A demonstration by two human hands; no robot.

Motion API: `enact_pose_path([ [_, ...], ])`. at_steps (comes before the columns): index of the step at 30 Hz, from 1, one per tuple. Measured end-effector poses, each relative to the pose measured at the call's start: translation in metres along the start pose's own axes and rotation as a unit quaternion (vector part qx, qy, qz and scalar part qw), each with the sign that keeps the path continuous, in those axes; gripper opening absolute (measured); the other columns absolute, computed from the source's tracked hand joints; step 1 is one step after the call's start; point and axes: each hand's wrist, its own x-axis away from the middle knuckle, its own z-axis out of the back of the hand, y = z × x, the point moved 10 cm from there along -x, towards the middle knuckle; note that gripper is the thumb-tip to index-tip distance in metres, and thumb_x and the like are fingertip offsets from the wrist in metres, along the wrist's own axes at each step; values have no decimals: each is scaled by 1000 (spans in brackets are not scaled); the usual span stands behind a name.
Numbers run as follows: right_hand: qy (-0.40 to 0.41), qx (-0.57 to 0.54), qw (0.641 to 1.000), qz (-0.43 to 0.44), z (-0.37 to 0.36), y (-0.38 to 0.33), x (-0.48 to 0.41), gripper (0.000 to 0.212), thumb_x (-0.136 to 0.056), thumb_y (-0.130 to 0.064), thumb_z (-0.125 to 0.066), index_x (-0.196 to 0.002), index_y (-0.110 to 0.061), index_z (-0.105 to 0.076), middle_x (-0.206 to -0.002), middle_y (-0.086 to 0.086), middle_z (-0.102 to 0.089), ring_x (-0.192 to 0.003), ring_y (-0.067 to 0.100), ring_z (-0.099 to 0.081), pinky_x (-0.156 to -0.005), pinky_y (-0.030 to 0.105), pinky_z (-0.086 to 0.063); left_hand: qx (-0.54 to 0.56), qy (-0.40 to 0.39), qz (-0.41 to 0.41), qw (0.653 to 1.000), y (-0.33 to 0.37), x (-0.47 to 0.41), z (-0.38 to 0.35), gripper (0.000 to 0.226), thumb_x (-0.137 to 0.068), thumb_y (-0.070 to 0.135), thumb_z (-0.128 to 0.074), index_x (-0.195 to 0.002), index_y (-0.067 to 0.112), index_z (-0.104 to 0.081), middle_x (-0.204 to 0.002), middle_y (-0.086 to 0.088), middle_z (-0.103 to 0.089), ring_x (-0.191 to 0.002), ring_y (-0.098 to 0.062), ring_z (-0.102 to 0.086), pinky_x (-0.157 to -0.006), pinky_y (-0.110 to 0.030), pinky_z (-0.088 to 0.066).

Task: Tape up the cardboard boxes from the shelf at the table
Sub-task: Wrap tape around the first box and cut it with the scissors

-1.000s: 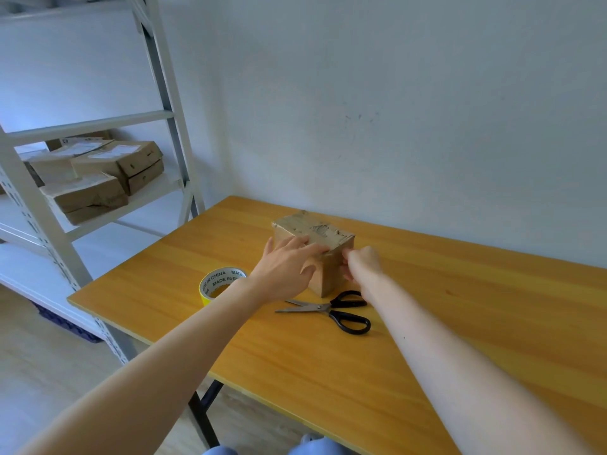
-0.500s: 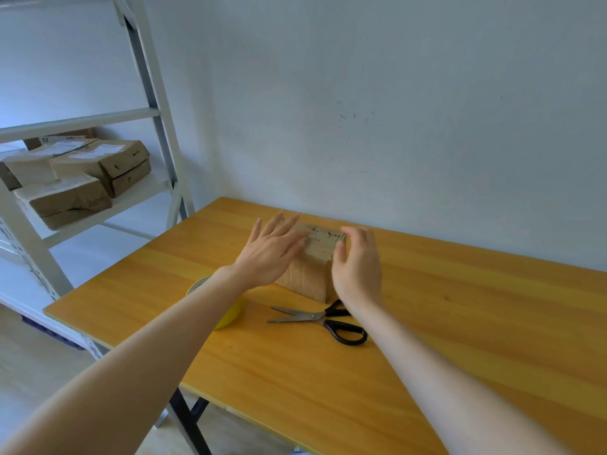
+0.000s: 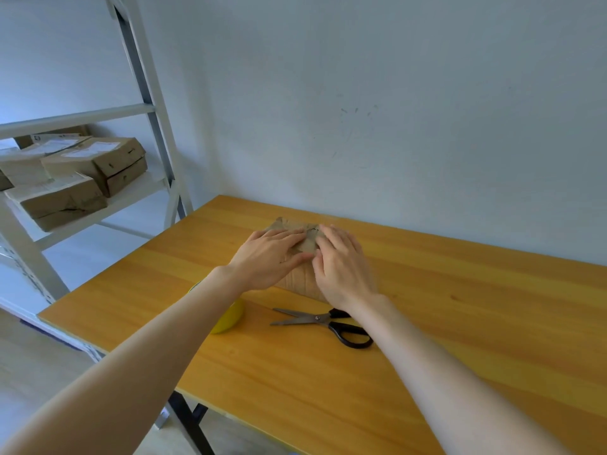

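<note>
As left hand (image 3: 267,257) and right hand (image 3: 341,267) press the box (image 3: 300,280), fingers (image 3: 289,239) straight, we grip nothing. Releasing may spring flaps.

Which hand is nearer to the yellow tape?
Left. The left hand presses the box just beyond the tape; the right hand presses it farther to the right.

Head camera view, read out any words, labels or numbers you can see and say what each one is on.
None can be read.
On the shelf boxes, the white labels: print too small and blurred.
On the cardboard box under the left hand and right hand: dark marks on top, not legible.
On the yellow tape roll: mostly hidden by the forearm, no print showing.
</note>
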Motion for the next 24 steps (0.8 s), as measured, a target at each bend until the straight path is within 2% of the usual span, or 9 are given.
enact_pose_path([
  [2, 2, 18, 999, 31, 2, -4, 0, 49, -104, -38, -36, -133, -2, -54, -140, 10, -52, -133, 26, -44, -112, 32, -29, -23, -14, -7, 1000, 0, 1, -5, 61, -97, 58, -24, -151, 30, -25, -156, 12, -27, -144, -9, -20, -115, -30, -12],
  [4, -3, 39, 998, 46, 0, -5, -1, 52, -102, -45, -39, -127, -4, -57, -129, 9, -60, -123, 25, -50, -105, 31, -36, -38, -15, -10, 999, 2, 0, -6, 58, -99, 55, -25, -151, 30, -26, -155, 12, -29, -143, -9, -22, -114, -31, -12],
  [8, -26, 44, 998, 48, -1, -4, -4, 51, -103, -47, -35, -121, -6, -59, -121, 9, -64, -118, 25, -53, -100, 32, -39, -45, -34, -9, 998, 0, -4, -6, 58, -98, 56, -25, -149, 28, -31, -151, 10, -38, -139, -11, -31, -110, -32, -19],
  [12, -63, 22, 997, 35, 0, 2, -6, 47, -104, -44, -32, -129, -10, -54, -132, 6, -58, -127, 22, -48, -98, 31, -41, -51, -54, -2, 997, 2, -4, -6, 62, -97, 59, -21, -150, 27, -28, -150, 8, -39, -137, -15, -34, -108, -34, -24],
  [15, -66, -89, 994, 6, 4, 11, -6, 47, -104, -41, -36, -137, -11, -52, -146, 2, -48, -136, 18, -41, -105, 27, -34, 10, -46, 13, 999, 5, -6, 1, 47, -104, 43, -21, -141, 26, -45, -146, 8, -46, -134, -19, -37, -105, -39, -29],
  [17, -9, -196, 979, -57, 12, 27, -11, 43, -104, -36, -41, -136, -11, -54, -152, 1, -41, -140, 16, -36, -108, 25, -28, 118, 27, 46, 992, -4, -11, 18, 39, -104, 34, -27, -126, 23, -58, -132, 3, -57, -127, -24, -43, -100, -40, -33],
  [19, 22, -246, 962, -120, 14, 43, -18, 42, -104, -31, -45, -140, -12, -50, -156, 1, -34, -144, 15, -30, -112, 25, -24, 148, 90, 75, 982, -21, -15, 28, 35, -103, 34, -36, -130, 26, -56, -138, 5, -52, -133, -21, -33, -105, -42, -26],
  [22, -7, -328, 924, -194, 1, 55, -28, 47, -103, -28, -49, -147, -15, -39, -156, 1, -33, -143, 17, -30, -110, 25, -26, 197, 65, 105, 973, -43, -23, 13, 39, -99, 40, -45, -137, 33, -48, -145, 7, -44, -141, -20, -20, -113, -47, -20],
  [24, -30, -397, 887, -233, -13, 58, -30, 47, -101, -27, -52, -146, -17, -40, -152, 1, -38, -139, 20, -37, -113, 32, -32, 276, 51, 126, 951, -53, -28, -1, 43, -93, 49, -50, -135, 37, -50, -137, 6, -50, -138, -23, -27, -113, -49, -26],
])
